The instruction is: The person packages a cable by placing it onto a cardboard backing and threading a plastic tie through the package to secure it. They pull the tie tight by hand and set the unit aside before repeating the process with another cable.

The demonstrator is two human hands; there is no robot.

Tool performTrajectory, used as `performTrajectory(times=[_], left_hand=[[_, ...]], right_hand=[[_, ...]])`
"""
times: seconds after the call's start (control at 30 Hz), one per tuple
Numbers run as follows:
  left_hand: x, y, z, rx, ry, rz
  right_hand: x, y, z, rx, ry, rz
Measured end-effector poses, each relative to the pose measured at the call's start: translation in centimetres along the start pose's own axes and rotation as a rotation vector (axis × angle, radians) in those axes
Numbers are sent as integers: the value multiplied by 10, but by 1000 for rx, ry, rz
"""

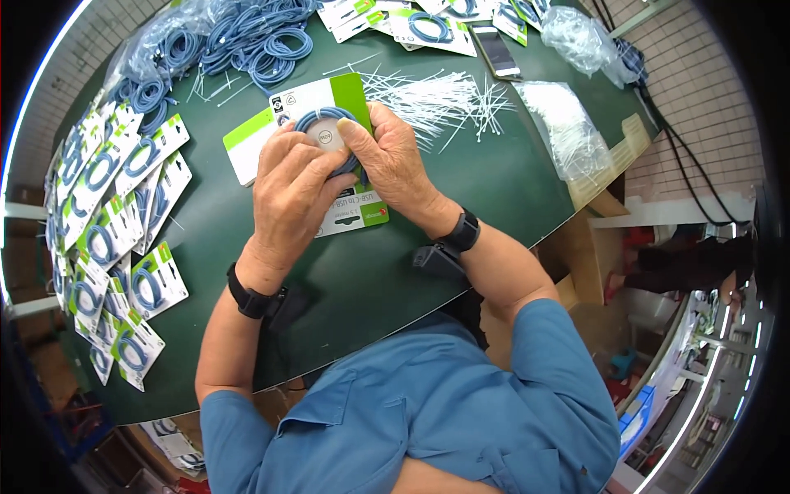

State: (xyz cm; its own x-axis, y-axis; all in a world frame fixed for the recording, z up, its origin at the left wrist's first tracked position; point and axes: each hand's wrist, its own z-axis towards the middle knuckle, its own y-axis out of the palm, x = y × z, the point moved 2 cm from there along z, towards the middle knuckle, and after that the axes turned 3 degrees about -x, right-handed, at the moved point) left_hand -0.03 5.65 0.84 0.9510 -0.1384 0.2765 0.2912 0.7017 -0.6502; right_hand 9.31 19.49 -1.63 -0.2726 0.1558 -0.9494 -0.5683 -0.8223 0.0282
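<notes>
A coiled blue-grey cable [336,113] lies against a white and green packaging card [352,92], and both are between my hands above the table. My left hand [288,185] has its fingers bent over the coil's left and lower side. From the right, my right hand [397,160] pinches coil and card, thumb on the cable, with its other fingers hidden behind the card. White ties show at the top of the coil. Beneath, to the left, is another white and green card [247,148].
Carded cables [100,171] are heaped along the left edge. Loose coiled cables [262,53] lie at the back left. White cable ties [436,100] spread behind my right hand, near a phone [496,53] and a plastic bag of ties [562,128]. More carded cables [428,29] lie at the back.
</notes>
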Motion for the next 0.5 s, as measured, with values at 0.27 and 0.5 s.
performTrajectory(times=[0.27,0.5], left_hand=[[-1,-15,4,178,-458,-203],[7,4,-29,-353,-912,-978]], right_hand=[[9,-17,18,2,114,-29],[5,-33,3,9,-181,-365]])
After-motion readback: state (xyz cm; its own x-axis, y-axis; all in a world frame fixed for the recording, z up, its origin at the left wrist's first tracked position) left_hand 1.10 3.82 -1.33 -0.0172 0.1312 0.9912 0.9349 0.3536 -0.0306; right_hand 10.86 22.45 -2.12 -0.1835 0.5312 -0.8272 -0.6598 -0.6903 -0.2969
